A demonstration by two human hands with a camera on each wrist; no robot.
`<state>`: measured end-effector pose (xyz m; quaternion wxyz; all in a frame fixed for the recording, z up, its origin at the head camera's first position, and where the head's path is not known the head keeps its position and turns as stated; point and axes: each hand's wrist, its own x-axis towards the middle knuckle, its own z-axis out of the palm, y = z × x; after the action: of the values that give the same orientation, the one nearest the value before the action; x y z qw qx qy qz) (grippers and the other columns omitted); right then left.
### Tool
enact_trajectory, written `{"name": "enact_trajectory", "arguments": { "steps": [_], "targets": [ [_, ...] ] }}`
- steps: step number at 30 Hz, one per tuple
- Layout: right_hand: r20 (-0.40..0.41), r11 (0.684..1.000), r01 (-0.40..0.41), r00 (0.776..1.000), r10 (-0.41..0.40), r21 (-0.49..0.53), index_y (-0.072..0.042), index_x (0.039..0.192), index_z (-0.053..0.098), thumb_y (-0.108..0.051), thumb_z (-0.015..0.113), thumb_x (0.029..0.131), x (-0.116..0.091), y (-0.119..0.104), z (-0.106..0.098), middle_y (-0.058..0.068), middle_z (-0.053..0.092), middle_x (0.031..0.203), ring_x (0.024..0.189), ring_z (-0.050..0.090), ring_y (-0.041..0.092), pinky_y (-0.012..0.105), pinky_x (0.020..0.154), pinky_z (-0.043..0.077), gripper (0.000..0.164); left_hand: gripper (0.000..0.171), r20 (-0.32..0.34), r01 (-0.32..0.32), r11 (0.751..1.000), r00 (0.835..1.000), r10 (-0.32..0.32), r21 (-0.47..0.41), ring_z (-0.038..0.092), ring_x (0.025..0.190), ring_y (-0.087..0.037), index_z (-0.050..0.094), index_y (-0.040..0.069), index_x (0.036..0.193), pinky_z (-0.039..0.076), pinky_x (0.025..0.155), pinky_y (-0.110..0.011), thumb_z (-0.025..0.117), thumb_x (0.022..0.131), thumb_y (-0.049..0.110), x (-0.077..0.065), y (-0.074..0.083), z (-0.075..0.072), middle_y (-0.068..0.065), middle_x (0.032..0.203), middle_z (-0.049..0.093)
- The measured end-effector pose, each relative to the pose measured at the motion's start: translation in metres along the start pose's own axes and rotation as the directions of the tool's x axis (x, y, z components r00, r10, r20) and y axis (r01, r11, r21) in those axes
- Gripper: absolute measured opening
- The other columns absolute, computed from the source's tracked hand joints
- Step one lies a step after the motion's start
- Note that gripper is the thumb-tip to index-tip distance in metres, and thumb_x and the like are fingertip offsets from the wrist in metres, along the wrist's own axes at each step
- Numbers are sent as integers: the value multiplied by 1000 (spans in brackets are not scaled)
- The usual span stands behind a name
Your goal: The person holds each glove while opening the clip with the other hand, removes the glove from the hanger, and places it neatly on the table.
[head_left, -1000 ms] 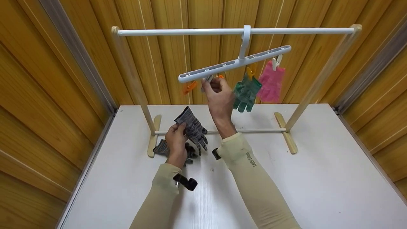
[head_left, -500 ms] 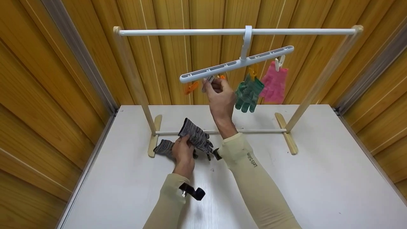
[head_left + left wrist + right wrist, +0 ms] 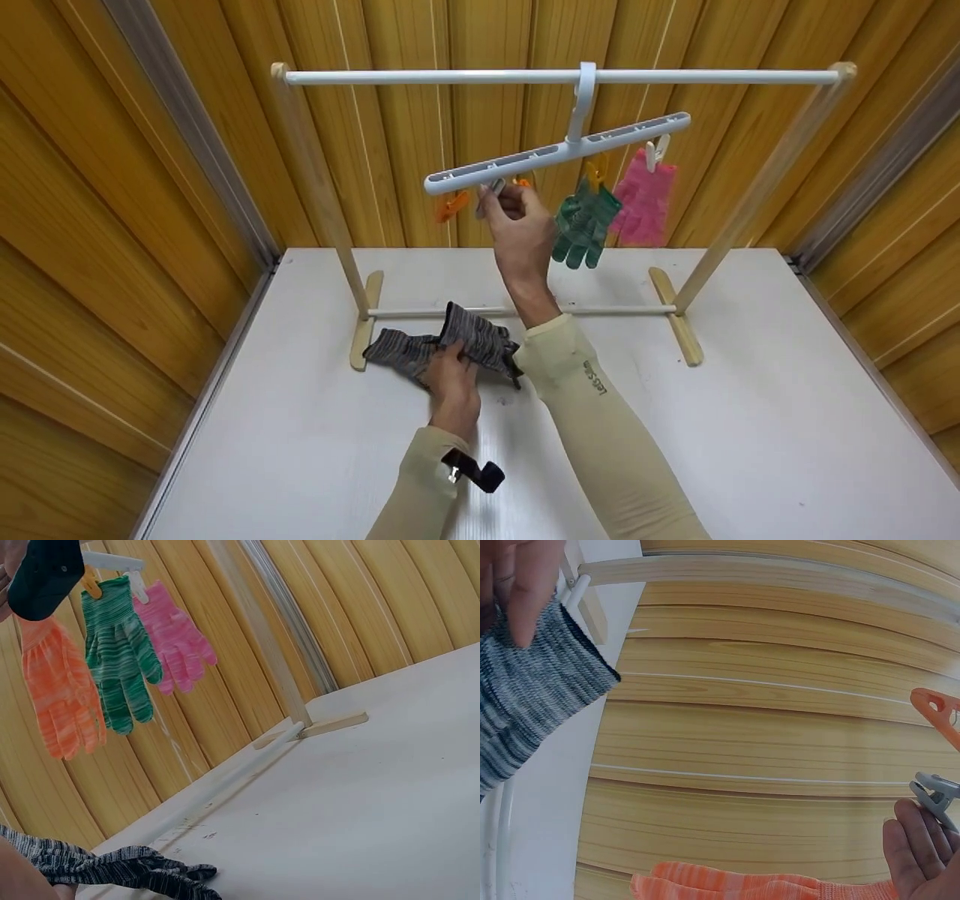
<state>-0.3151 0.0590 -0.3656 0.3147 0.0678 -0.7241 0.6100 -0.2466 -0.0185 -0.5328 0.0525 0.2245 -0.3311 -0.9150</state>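
My left hand point(image 3: 454, 379) grips a grey-and-black knit glove point(image 3: 480, 337) by its cuff side, low over the table. A second grey-and-black glove point(image 3: 401, 351) lies beneath and to its left, partly covered by that hand. Up at the hanger point(image 3: 559, 154), my right hand point(image 3: 521, 225) pinches a grey clip point(image 3: 934, 795) that has nothing in its jaws. To the right hang a green glove point(image 3: 587, 225) on a yellow clip and a pink glove point(image 3: 643, 196) on a white clip. An orange glove point(image 3: 60, 686) hangs beside the green one, hidden behind my right hand in the head view.
The hanger hooks over the white top rod point(image 3: 450, 76) of a wooden-legged rack. An orange clip point(image 3: 452, 206) dangles at the hanger's left end. The rack's lower rod point(image 3: 622, 309) runs just above the white table point(image 3: 750, 450). Wood-look panels stand behind and at both sides.
My left hand has moved down and to the right with the grey-and-black glove, from mid-air toward the table. The right hand stays at the grey clip.
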Motion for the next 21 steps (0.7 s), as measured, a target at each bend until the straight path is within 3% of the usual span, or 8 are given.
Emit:
{"name": "enact_trajectory", "arguments": {
  "steps": [4,7,16,21],
  "targets": [
    [2,1000,9,1000,-9,3,0,115,72,-26,77,101,0,0,-1,5,77,101,89,73,15,31,82,61,30,69,0,34,999,999,-34,24,14,156,-51,1,-12,163,22,126,-54,43,111,3,-4,-9,-2,-39,167,10],
    [1,1000,13,1000,-13,-1,0,114,73,-26,77,101,-1,0,-1,5,77,100,89,74,15,31,82,61,30,70,-13,46,997,999,-45,65,16,155,-53,0,-13,163,24,125,-55,44,111,4,-7,-14,-2,-39,167,9],
    [10,1000,-1,1000,1,8,0,116,72,-28,76,102,-2,-2,-1,4,76,99,89,72,15,32,81,61,31,54,7,45,974,999,-48,220,37,147,-50,30,-19,154,35,121,-55,49,110,6,-11,-19,-10,-40,153,38],
    [8,1000,3,1000,-3,12,0,116,72,-28,77,101,-1,-2,-1,5,76,100,89,72,15,32,82,61,32,32,-11,5,961,1000,-3,278,57,127,-42,55,-18,130,46,113,-53,54,106,4,-12,-18,-12,-31,130,58]
  ]
}}
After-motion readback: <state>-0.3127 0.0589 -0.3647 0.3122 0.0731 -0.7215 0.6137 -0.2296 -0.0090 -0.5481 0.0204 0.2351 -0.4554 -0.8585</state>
